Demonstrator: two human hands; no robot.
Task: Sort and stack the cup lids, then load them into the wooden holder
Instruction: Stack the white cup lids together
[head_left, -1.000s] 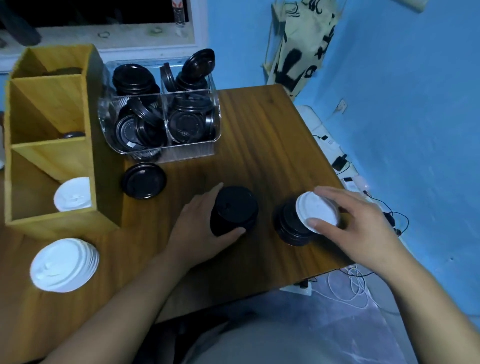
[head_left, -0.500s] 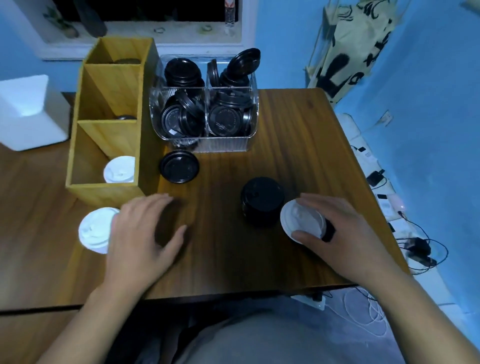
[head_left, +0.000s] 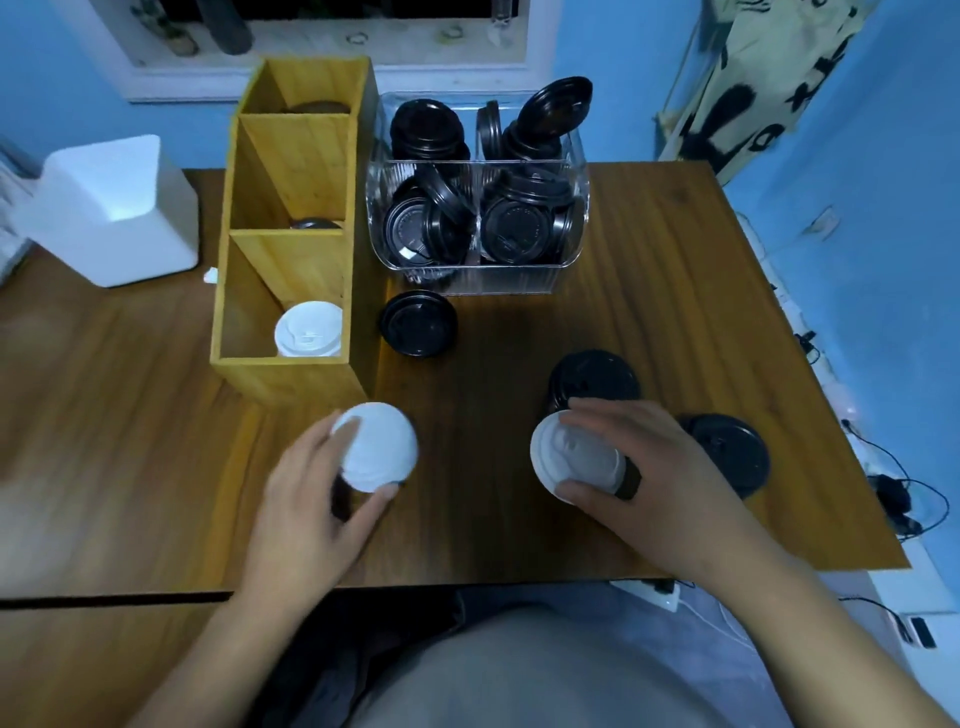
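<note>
Left grip (head_left: 311, 499) grasps white lid stack (head_left: 379, 444), domed top. Right grip (head_left: 644, 467) pinches 1 white lid (head_left: 571, 457). Wooden holder (head_left: 291, 379) just beyond left grip; bare surface (head_left: 478, 519) between grips; surface edge near wrists.

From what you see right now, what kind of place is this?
Likely a room at home, not a café: a wooden table beside a blue wall, a cluttered windowsill, and cables on the floor.

Looks like a home room: blue walls (head_left: 883, 270), cluttered windowsill (head_left: 332, 49), hanging printed cloth (head_left: 753, 73), power strip (head_left: 652, 593) and cables (head_left: 901, 491) on the floor.
</note>
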